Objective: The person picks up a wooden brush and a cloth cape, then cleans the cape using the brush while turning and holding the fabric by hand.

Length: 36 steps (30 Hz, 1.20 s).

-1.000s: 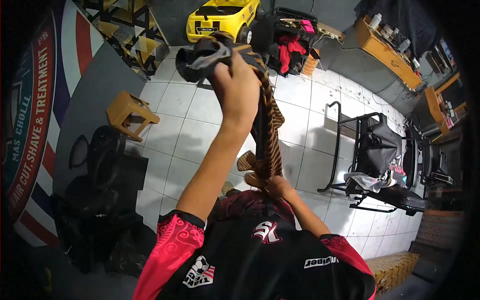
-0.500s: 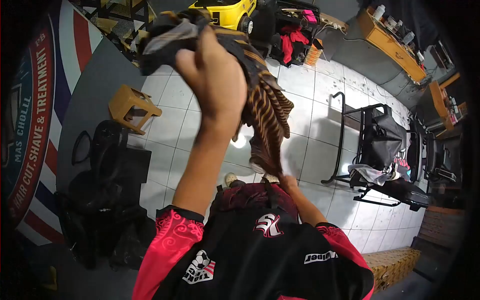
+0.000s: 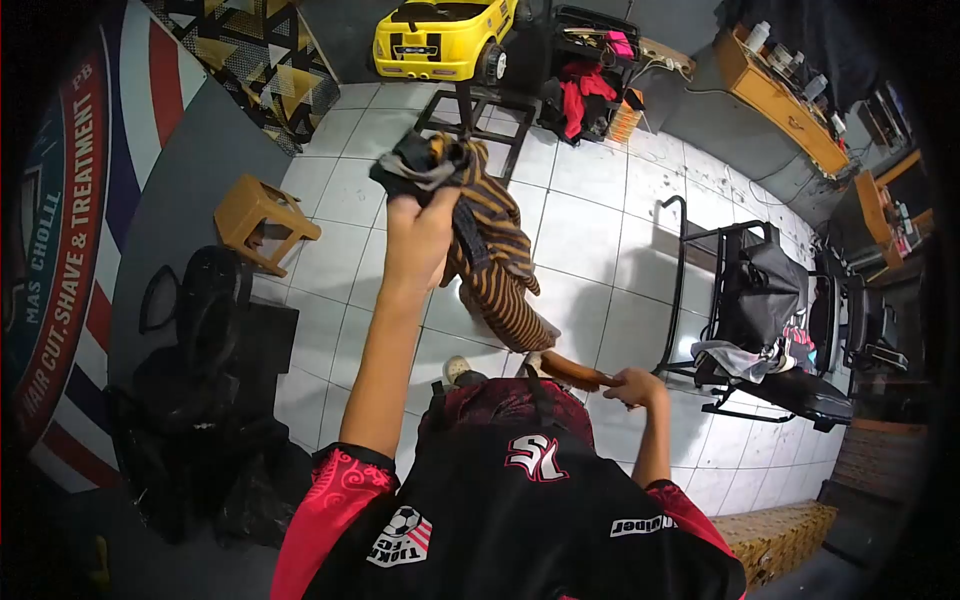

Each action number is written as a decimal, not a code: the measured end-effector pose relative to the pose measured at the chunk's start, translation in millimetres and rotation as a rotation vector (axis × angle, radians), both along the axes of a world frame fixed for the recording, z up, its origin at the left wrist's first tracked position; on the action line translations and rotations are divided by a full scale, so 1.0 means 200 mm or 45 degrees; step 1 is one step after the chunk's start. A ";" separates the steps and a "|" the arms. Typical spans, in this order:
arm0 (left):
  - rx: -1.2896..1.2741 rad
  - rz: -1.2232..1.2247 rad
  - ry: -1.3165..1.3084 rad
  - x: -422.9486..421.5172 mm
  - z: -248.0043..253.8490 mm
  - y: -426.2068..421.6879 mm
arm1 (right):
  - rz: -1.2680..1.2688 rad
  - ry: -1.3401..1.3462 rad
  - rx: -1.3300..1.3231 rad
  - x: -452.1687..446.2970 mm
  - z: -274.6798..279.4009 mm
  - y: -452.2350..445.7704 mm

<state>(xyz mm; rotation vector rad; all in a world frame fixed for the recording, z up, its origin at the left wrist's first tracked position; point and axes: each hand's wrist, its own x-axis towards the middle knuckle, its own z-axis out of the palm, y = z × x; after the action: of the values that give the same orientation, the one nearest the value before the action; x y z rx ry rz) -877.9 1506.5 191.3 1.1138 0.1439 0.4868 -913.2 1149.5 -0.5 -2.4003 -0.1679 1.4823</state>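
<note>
My left hand is closed around the bunched top of a brown and black striped cloth, with dark and grey fabric gathered above the fingers. The cloth hangs down over the tiled floor in front of me. My right hand, lower and to the right, is closed on the end of a brown wooden-looking brush. The brush's other end is beside the cloth's lower tip; whether they touch I cannot tell.
A tan stool and a black chair are on the left. Ahead is a yellow toy car near a black metal frame. At right, a black barber chair bears cloths; a wooden shelf holds bottles.
The cloth has moved from a raised, stretched position to hanging below my left hand. My right hand has moved away from the cloth to the right, and the brush now shows in it.
</note>
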 end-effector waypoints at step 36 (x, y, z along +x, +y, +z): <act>1.237 0.146 0.187 -0.53 -0.66 0.58 | -0.230 -0.996 0.127 -0.30 0.59 0.56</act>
<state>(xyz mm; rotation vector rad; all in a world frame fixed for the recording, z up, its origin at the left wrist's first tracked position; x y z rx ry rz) -983.6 1621.5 59.2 2.1026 0.0974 0.5932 -972.6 1262.4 117.3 -2.6875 -0.1819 0.3904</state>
